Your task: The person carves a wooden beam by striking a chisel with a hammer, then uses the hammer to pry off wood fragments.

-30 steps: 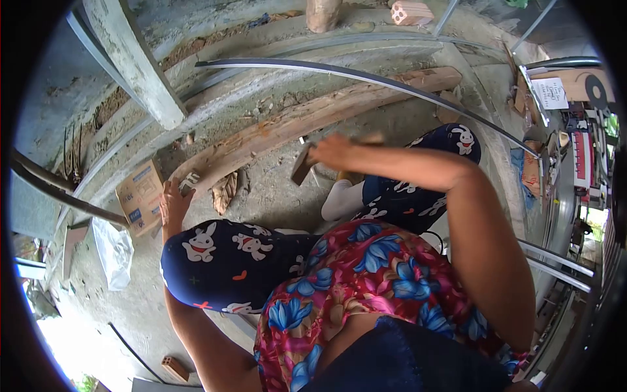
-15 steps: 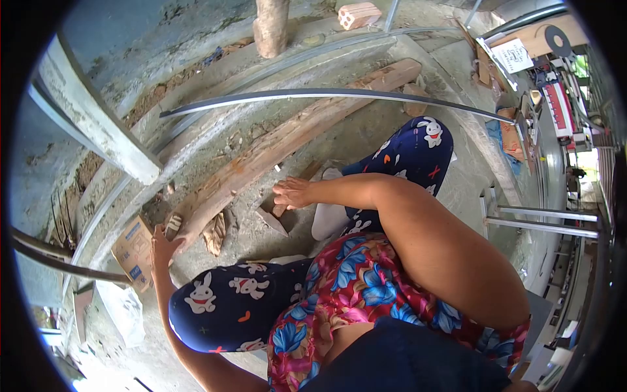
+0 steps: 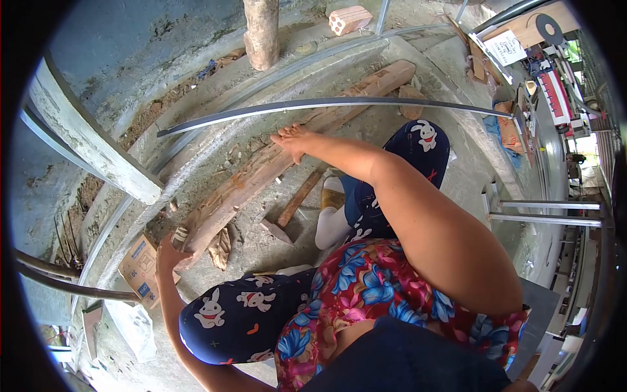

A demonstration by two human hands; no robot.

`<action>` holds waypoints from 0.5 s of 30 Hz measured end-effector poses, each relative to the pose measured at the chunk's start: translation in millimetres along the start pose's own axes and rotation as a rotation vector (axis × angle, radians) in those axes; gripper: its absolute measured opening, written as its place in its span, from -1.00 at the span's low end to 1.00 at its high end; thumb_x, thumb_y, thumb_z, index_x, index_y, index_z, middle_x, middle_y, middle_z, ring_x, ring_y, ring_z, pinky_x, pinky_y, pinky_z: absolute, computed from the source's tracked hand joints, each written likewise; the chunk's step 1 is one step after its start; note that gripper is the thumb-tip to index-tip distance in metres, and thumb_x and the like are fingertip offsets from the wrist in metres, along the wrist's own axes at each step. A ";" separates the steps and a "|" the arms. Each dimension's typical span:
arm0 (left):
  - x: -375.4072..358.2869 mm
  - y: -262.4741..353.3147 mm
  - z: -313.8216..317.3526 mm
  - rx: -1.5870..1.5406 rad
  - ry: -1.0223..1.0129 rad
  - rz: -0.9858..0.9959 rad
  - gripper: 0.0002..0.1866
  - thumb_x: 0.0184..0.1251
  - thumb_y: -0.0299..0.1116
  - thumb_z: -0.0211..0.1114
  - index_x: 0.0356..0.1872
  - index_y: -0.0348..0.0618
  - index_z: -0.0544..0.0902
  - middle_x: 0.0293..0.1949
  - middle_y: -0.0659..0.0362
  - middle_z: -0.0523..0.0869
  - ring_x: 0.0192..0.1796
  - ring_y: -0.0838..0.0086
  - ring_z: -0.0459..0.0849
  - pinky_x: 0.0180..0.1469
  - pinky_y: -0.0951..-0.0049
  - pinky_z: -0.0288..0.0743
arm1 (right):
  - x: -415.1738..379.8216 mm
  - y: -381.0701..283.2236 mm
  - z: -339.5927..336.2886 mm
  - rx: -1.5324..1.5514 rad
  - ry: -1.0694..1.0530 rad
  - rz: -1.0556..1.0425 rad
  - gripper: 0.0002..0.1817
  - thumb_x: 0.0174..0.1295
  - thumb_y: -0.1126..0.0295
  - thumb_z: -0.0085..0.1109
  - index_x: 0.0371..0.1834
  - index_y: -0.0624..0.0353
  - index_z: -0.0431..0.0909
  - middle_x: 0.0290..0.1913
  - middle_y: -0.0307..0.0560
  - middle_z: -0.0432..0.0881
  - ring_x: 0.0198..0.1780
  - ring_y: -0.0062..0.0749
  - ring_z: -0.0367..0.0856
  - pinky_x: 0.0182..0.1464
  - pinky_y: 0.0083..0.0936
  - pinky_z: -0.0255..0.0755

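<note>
A long, rough wooden beam (image 3: pixel 241 186) lies slantwise on the ground in front of me. At its near left end, my left hand (image 3: pixel 171 253) is closed around the wood, thumb on the side facing me. My right hand (image 3: pixel 294 142) rests across the middle of the beam, fingers spread and thumb apart. Closer to my feet, a short wooden stick (image 3: pixel 300 198) lies beside a grey wedge-shaped piece (image 3: pixel 276 231). A crumpled brown scrap (image 3: pixel 220 249) sits on the floor near my left hand.
A cardboard box (image 3: pixel 139 271) stands beside my left hand. A long metal bar (image 3: pixel 326 102) crosses above the beam. A concrete post (image 3: pixel 98 134) slants in from the left, a wooden post (image 3: pixel 261 36) stands behind, and a hollow brick (image 3: pixel 349 20) lies at the back.
My right hand has left the short wooden stick and moved up and away from me onto the beam. My left hand stays at the beam's left end. The view has shifted slightly.
</note>
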State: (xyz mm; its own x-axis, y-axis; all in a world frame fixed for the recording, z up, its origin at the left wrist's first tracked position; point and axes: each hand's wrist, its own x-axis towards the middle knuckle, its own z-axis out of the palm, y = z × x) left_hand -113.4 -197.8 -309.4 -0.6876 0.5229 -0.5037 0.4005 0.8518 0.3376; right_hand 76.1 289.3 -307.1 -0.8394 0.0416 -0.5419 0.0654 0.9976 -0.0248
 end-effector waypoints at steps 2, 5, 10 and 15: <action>-3.4 0.8 3.9 0.007 0.018 -0.001 0.13 -0.58 -0.21 0.70 0.27 -0.26 0.37 0.15 -0.17 0.53 0.18 0.07 0.54 0.17 0.21 0.46 | 6.7 -1.5 0.5 -0.016 -0.049 0.011 0.19 -0.52 0.19 0.64 0.33 0.20 0.15 0.22 0.10 0.35 0.34 -0.06 0.24 0.31 -0.05 0.14; -11.0 5.5 11.0 0.085 0.105 0.022 0.13 -0.54 -0.22 0.68 0.29 -0.24 0.32 0.17 -0.17 0.49 0.15 0.02 0.54 0.15 0.18 0.48 | 2.6 -1.6 16.2 -0.100 0.062 -0.020 0.14 -0.49 0.17 0.64 0.29 0.18 0.18 0.17 0.10 0.34 0.27 -0.09 0.29 0.26 -0.08 0.16; -65.8 34.0 60.5 0.084 0.428 -0.064 0.11 -0.40 -0.26 0.65 0.34 -0.15 0.22 0.24 -0.13 0.35 0.18 -0.03 0.48 0.12 0.09 0.48 | -23.0 -8.6 57.8 -0.171 0.390 -0.028 0.06 -0.40 0.12 0.62 0.25 0.14 0.20 0.11 0.04 0.31 0.14 -0.15 0.32 0.17 -0.17 0.17; -71.0 36.6 56.9 0.102 0.401 -0.043 0.06 -0.32 -0.28 0.62 0.34 -0.15 0.21 0.26 -0.10 0.34 0.29 0.03 0.37 0.17 0.12 0.43 | -23.7 -0.3 35.7 -0.082 0.269 -0.043 0.11 -0.39 0.10 0.61 0.31 0.13 0.15 0.18 0.11 0.31 0.26 -0.02 0.28 0.30 -0.06 0.11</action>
State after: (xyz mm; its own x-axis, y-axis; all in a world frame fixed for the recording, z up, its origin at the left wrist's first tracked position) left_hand -15.5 -202.0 -306.5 -0.8784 0.4507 -0.1590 0.4104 0.8818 0.2323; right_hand 115.2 286.1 -324.3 -0.9543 0.0017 -0.2989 -0.0079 0.9995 0.0310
